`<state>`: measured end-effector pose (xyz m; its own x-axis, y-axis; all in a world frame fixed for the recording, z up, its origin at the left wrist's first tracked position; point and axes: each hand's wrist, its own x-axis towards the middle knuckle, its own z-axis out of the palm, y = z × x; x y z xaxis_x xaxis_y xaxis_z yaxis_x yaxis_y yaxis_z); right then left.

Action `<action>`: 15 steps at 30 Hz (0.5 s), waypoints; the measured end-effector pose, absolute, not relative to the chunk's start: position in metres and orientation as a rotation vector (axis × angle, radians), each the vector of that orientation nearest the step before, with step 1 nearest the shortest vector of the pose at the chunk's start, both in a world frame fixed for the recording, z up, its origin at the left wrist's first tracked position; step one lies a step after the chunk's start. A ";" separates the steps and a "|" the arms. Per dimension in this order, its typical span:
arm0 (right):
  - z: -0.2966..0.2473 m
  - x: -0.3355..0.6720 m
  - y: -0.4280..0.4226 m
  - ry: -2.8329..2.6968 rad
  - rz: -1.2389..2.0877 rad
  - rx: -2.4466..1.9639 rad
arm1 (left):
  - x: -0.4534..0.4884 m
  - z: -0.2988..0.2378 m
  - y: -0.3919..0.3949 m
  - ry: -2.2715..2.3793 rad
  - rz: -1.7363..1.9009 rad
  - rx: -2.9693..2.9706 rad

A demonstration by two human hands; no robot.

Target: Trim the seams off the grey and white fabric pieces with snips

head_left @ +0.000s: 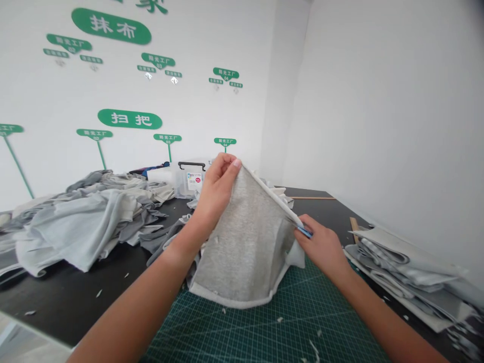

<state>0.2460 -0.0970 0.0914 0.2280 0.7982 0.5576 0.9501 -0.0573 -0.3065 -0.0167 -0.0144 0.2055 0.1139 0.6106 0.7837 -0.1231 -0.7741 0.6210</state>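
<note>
A piece of light grey fabric (245, 242) hangs in front of me, with a pale, thick edge running diagonally down to the right. My left hand (221, 184) is closed on its upper corner, pinched between thumb and fingers. Lower on the same edge, my right hand (321, 242) is closed around a slim blue tool (304, 231), whose kind I cannot make out. The fabric edge meets the tool at my fingers. Beneath the cloth lies a green gridded cutting mat (276, 333), which the bottom hem hangs close to or touches.
A loose heap of grey and white cloth (83, 222) covers the left of the black table (49, 297). Behind it stands a clear plastic box (183, 184) with a dark handle. Folded fabric pieces (408, 272) are stacked at the right, near the wall. Small scraps litter the mat.
</note>
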 end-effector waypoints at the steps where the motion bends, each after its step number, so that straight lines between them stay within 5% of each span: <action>1: 0.092 0.256 -0.100 -1.613 -0.359 -1.957 | -0.020 0.207 -0.011 0.485 1.739 1.829; 9: 0.110 0.325 -0.113 -1.681 -0.365 -2.099 | -0.039 0.222 0.002 0.460 1.764 1.682; 15: 0.138 0.341 -0.146 -1.495 0.236 -1.664 | -0.046 0.221 0.010 0.534 1.695 1.623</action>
